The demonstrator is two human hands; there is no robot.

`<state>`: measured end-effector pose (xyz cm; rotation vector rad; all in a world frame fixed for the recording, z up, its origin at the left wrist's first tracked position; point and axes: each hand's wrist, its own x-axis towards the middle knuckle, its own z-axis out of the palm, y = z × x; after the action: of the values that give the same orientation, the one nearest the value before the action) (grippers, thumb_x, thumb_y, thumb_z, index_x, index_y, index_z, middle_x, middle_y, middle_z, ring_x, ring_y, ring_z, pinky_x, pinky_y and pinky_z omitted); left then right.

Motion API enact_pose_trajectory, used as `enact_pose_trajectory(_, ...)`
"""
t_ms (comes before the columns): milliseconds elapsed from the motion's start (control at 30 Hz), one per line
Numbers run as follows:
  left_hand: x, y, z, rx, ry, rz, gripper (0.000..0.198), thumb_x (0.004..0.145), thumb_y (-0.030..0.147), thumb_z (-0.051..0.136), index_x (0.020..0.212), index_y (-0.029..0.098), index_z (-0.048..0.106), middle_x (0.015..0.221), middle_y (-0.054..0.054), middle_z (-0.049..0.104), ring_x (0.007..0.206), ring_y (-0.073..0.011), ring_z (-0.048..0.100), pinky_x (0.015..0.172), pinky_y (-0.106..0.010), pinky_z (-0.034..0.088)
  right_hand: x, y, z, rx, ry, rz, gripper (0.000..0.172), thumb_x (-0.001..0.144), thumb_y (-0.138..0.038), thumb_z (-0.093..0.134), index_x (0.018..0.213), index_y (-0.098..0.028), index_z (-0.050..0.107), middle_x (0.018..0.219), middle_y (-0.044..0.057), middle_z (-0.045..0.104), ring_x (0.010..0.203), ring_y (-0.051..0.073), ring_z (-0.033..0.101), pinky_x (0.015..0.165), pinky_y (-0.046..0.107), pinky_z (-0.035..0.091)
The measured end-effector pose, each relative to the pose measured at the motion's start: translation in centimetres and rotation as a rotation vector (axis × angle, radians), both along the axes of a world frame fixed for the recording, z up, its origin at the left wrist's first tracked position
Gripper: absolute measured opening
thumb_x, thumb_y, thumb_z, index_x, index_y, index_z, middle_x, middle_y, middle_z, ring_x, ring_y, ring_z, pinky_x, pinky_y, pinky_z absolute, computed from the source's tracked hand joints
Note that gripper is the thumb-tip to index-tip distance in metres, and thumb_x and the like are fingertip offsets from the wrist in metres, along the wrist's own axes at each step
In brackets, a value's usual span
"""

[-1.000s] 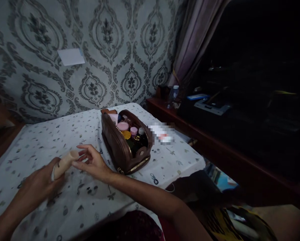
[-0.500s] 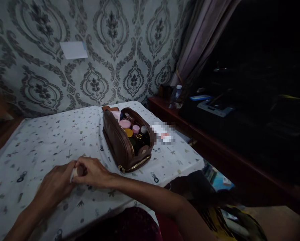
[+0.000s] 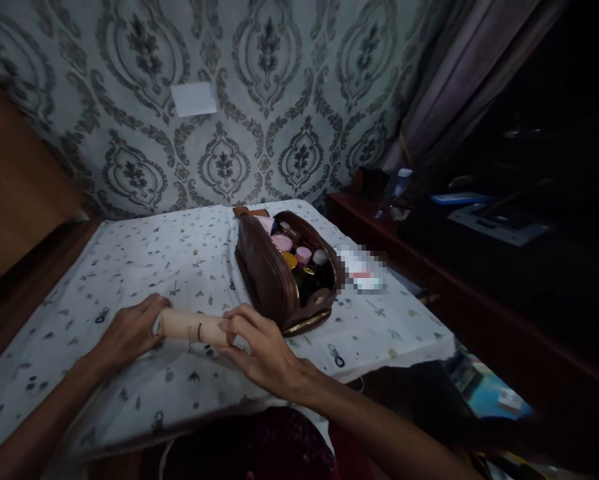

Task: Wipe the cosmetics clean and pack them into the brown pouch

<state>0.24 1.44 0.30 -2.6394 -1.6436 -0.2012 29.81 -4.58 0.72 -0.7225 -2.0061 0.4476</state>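
Observation:
Between my hands lies a cream-coloured tube (image 3: 187, 327) with dark markings, held sideways above the cloth. My left hand (image 3: 134, 327) is closed around its left end, where a whitish edge shows. Fingers and thumb of my right hand (image 3: 259, 343) grip the right end. Just beyond the right hand stands an open brown toiletry bag (image 3: 264, 270), its gold zip undone. Inside the bag are a pink lid (image 3: 282, 243), a yellow lid (image 3: 289, 260) and several other containers.
A white patterned cloth (image 3: 169, 233) covers the table. Right of the bag is a blurred-out white item (image 3: 362, 270). A dark red wooden ledge (image 3: 359, 217) with a clear bottle (image 3: 399, 187) runs along the right. Brown wooden furniture (image 3: 19, 180) stands at the left.
My hands were close together around a small end; now they are apart, with the tube's length showing between them. The view has turned left, shifting the bag rightward in the picture.

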Motion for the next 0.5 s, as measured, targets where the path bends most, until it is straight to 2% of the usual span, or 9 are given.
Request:
enact_pose_trajectory(133, 1.8, 0.3, 0.7, -0.027, -0.117, -0.078, 0.033, 0.08, 0.027, 0.049, 0.112, 0.019, 0.057, 0.109, -0.011, 0.067, 0.09, -0.0248, 0.068, 0.07, -0.03, 0.05, 0.9, -1.8, 0.2, 0.136, -0.032, -0.102, 0.021, 0.093, -0.015, 0.059, 0.113, -0.02, 0.056, 0.107, 0.01, 0.062, 0.096, 0.019, 0.065, 0.079, 0.028, 0.056)
enact_pose_trajectory(167, 1.9, 0.4, 0.8, -0.041, -0.144, -0.071, 0.038, 0.08, 0.028, 0.051, 0.117, 0.019, 0.055, 0.108, -0.01, 0.068, 0.088, -0.0244, 0.069, 0.068, -0.029, 0.049, 1.2, -2.2, 0.2, 0.156, -0.035, -0.116, 0.023, 0.093, -0.014, 0.059, 0.115, -0.02, 0.056, 0.107, 0.01, 0.062, 0.096, 0.019, 0.065, 0.078, 0.028, 0.057)
enact_pose_trajectory(233, 1.6, 0.6, 1.0, -0.069, -0.191, -0.022, 0.037, 0.083, 0.031, 0.052, 0.118, 0.019, 0.054, 0.094, -0.007, 0.069, 0.076, -0.0227, 0.068, 0.064, -0.028, 0.047, 2.1, -3.0, 0.3, 0.166, -0.016, -0.158, 0.027, 0.092, -0.013, 0.061, 0.117, -0.02, 0.056, 0.107, 0.01, 0.063, 0.094, 0.018, 0.067, 0.078, 0.027, 0.058)
enact_pose_trajectory(300, 0.7, 0.6, 1.1, -0.062, -0.224, 0.045, 0.025, 0.089, 0.04, 0.049, 0.103, 0.021, 0.058, 0.072, -0.001, 0.065, 0.063, -0.0209, 0.064, 0.06, -0.027, 0.043, 3.4, -3.6, 0.3, 0.136, 0.02, -0.221, 0.03, 0.09, -0.013, 0.064, 0.118, -0.021, 0.057, 0.107, 0.01, 0.064, 0.094, 0.018, 0.068, 0.078, 0.028, 0.058)
enact_pose_trajectory(333, 0.1, 0.6, 1.2, -0.043, -0.238, 0.074, 0.026, 0.091, 0.044, 0.047, 0.091, 0.021, 0.058, 0.063, 0.001, 0.061, 0.059, -0.02, 0.062, 0.059, -0.027, 0.041, 4.1, -3.9, 0.3, 0.125, 0.049, -0.248, 0.031, 0.089, -0.013, 0.065, 0.118, -0.021, 0.058, 0.107, 0.009, 0.065, 0.094, 0.019, 0.069, 0.078, 0.028, 0.059)
enact_pose_trajectory(400, -0.8, 0.3, 1.3, 0.008, -0.262, 0.111, 0.039, 0.095, 0.05, 0.04, 0.071, 0.022, 0.053, 0.054, 0.002, 0.055, 0.054, -0.0181, 0.059, 0.058, -0.026, 0.039, 5.3, -4.3, 0.2, 0.094, 0.135, -0.303, 0.031, 0.087, -0.012, 0.068, 0.115, -0.022, 0.061, 0.105, 0.009, 0.067, 0.093, 0.02, 0.07, 0.078, 0.031, 0.059)
enact_pose_trajectory(500, -0.9, -0.6, 1.1, 0.089, -0.281, 0.135, 0.05, 0.098, 0.048, 0.031, 0.058, 0.021, 0.044, 0.05, 0.0, 0.053, 0.052, -0.0157, 0.056, 0.058, -0.026, 0.037, 6.7, -4.9, 0.3, 0.03, 0.295, -0.348, 0.028, 0.085, -0.014, 0.07, 0.11, -0.023, 0.063, 0.104, 0.009, 0.069, 0.094, 0.023, 0.071, 0.076, 0.036, 0.061)
